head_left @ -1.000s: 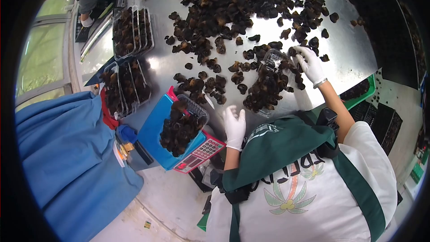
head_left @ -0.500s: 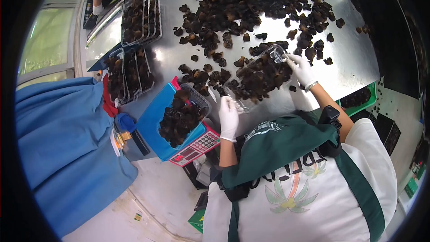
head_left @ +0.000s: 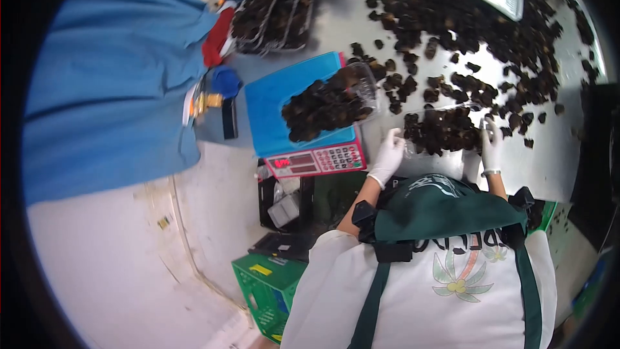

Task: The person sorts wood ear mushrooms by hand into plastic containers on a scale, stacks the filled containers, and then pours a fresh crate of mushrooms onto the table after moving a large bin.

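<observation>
Steel table (head_left: 549, 168), loose mushrooms (head_left: 478, 26), blue scale (head_left: 278, 103), filled tray (head_left: 329, 100), stacked trays (head_left: 274, 19).

A steel table (head_left: 549, 168) fills the upper right and shines under bright light. Below it, the floor (head_left: 116, 271) is pale concrete with a thin curved crack. A green crate (head_left: 268, 294) stands on the floor beside dark boxes (head_left: 284, 210) under the table edge. On the left a large blue cloth (head_left: 110, 84) covers much of the view.
</observation>
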Available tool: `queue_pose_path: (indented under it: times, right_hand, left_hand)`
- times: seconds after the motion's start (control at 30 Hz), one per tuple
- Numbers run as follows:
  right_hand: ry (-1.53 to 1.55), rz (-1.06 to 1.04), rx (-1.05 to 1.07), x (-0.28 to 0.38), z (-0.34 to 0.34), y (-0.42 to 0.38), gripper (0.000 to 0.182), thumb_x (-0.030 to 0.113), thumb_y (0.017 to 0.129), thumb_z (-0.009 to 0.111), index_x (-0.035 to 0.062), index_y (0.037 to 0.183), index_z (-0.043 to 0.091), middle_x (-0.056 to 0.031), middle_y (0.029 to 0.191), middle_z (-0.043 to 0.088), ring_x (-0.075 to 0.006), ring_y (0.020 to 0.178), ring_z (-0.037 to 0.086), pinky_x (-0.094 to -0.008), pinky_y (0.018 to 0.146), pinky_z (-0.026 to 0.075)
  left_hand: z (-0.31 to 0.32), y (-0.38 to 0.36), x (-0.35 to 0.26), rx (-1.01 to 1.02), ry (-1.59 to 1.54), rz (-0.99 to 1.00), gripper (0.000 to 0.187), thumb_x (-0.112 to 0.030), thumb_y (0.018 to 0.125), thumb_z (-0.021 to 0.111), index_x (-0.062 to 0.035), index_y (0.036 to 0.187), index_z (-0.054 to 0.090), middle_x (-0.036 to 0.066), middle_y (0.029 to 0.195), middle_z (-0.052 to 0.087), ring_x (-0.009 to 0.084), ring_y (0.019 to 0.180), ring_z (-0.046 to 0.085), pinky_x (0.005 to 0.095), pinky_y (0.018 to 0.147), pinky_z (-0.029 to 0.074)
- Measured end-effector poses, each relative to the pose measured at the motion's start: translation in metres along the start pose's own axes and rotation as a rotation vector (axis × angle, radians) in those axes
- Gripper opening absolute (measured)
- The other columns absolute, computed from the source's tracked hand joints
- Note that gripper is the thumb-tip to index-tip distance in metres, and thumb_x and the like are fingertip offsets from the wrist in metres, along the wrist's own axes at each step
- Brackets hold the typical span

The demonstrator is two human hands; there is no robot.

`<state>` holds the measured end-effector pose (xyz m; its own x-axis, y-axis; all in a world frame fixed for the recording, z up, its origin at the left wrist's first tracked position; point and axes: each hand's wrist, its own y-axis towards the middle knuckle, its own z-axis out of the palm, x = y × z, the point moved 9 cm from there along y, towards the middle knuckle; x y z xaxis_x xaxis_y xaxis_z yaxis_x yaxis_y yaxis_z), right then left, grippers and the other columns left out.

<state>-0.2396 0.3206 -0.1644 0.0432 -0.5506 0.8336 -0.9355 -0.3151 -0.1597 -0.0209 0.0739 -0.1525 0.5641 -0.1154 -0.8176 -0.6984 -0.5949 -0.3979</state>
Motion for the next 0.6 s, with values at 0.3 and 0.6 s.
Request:
queue_pose_path:
  times: [0.3,0.6]
  right_hand:
    - [-0.039,-0.614,0.224,0.178,0.085,-0.032,0.033,0.001,0.077,0.052,0.0014,0.110,0.054,-0.0157,0.109,0.053,-0.0309,0.102,0.051,-0.0354,0.091,0.039]
    - [0.470,-0.178,0.751,0.193,0.230,-0.043,0.053,0.020,0.094,0.046,0.0107,0.141,0.022,-0.0103,0.116,0.052,-0.0134,0.081,0.059,-0.0280,0.074,0.049]
  left_hand:
    - [-0.160,-0.055,-0.097,-0.251,-0.422,0.105,0.026,-0.014,0.089,0.054,-0.0026,0.112,0.057,0.006,0.091,0.064,0.0102,0.077,0.056,0.0246,0.070,0.047]
    - [-0.281,-0.016,0.046,-0.450,-0.285,-0.103,0.033,-0.011,0.088,0.052,0.0019,0.118,0.053,0.005,0.088,0.061,0.0074,0.068,0.052,0.0207,0.061,0.044]
